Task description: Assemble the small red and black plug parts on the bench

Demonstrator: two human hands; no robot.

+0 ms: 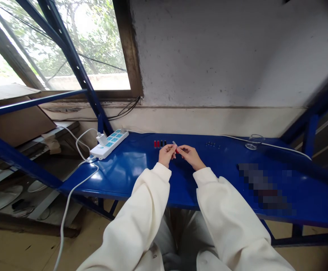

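Observation:
My left hand (167,155) and my right hand (190,156) meet over the blue table, fingers pinched together. Between them they grip a small red piece (176,151), mostly covered by the fingers. A pale, narrow strip (174,143) sticks up from the fingers on its far side; whether it is joined to the red piece I cannot tell. Just left of the hands, small red cylinders (156,143) and black cylinders (163,143) stand upright in a row. Several tiny clear pieces (210,144) stand farther right on the table, too small to name.
A white power strip (110,143) with a plug and cables lies at the table's left end. A clear glass (255,140) stands at the back right. Nearer on the right is a blurred-out dark object (262,186). Blue frame posts (92,94) rise at both ends of the blue table (119,175).

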